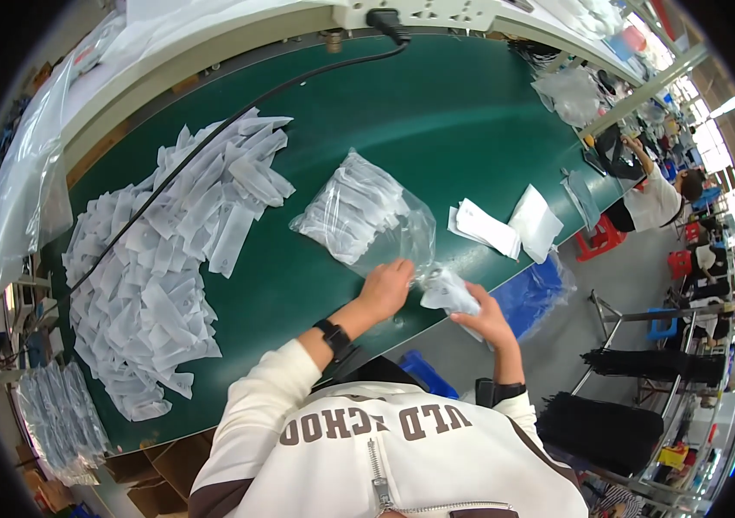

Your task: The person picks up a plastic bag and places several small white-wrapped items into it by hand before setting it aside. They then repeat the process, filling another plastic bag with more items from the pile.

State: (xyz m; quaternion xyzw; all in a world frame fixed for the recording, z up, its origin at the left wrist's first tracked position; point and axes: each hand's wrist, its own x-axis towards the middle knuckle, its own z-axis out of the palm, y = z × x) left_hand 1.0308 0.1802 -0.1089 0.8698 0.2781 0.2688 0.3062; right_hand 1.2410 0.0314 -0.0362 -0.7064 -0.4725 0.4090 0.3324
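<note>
A large clear plastic bag (419,226) lies on the green table in front of me, partly filled with a row of white, flat packets (352,211). My left hand (386,292) is closed on the near edge of this bag, at its unfilled end. To its right, my right hand (490,321) grips a small bundle of white packets (448,292), fingers wrapped round its right side. The bundle sits close to the bag's mouth; whether they touch I cannot tell. Beyond my right hand lie a few loose white packets (486,228) and a white sheet-like piece (536,223).
A big heap of whitish packets (147,302) covers the table's left side. A black cable (255,108) runs over it from a power strip (428,12). Filled clear bags (61,419) hang at lower left. Blue plastic (533,293) lies beyond the right edge; another person (656,198) sits farther right.
</note>
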